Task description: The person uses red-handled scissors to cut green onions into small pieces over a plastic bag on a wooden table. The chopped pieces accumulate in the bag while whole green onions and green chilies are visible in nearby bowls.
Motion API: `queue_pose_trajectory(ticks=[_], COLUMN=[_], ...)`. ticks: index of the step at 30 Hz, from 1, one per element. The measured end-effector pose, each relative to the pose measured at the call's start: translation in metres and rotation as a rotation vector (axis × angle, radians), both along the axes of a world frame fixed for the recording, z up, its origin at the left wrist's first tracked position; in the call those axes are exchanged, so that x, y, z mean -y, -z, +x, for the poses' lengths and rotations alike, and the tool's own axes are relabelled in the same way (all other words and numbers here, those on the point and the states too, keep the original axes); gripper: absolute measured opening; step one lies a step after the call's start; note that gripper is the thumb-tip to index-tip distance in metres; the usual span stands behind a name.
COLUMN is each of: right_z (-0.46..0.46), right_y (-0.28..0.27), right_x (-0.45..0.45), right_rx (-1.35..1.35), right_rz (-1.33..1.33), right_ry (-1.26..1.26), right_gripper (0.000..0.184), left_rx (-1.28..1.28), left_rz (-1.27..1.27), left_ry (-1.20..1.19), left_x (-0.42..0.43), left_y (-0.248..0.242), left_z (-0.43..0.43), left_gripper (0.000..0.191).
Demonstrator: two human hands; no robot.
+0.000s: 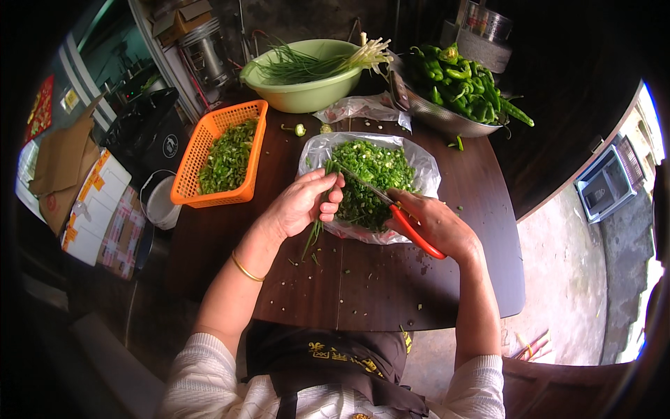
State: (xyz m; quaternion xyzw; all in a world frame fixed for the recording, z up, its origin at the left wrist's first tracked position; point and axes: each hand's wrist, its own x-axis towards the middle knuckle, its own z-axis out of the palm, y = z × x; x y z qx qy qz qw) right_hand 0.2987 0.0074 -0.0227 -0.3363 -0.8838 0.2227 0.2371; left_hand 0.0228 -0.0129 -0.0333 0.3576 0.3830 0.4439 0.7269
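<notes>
Between the thumb and fingers of my left hand [309, 201] is a bunch of green scallions [315, 233], its leaf tips hanging down past the palm. My right hand [437, 222] grips scissors with red handles [416, 235]. The metal blades [366, 184] reach left to the upper end of the bunch. Below both hands, a clear plastic bag [426, 162] lies spread on the table, with a heap of chopped scallions [377, 162] on it. Part of the heap is hidden by the blades and my right fingers.
On the dark wooden table [398, 293] stand an orange plastic basket [180, 183] of cut green peppers, a pale green basin [293, 97] with whole scallions, and a perforated metal colander [455, 119] of green peppers. A white bucket [162, 204] and boxes [99, 209] are at the left.
</notes>
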Motion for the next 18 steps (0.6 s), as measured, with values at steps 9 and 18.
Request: queue_pose_trajectory(ticks=[9,18], right_z=[-0.006,-0.002], right_y=[0.001,-0.004], right_x=[-0.002,-0.003], right_rx=[0.026,0.044], right_rz=[-0.034,-0.112], right_ry=[-0.042,-0.012], right_gripper=[0.039,0.036], left_rx=[-0.01,-0.029], left_rz=[0.0,-0.067], left_ry=[0.132,0.075], left_x=[-0.001,0.001], left_y=[-0.002,-0.001], left_z=[-0.004,0.0], left_gripper=[0.02,0.016])
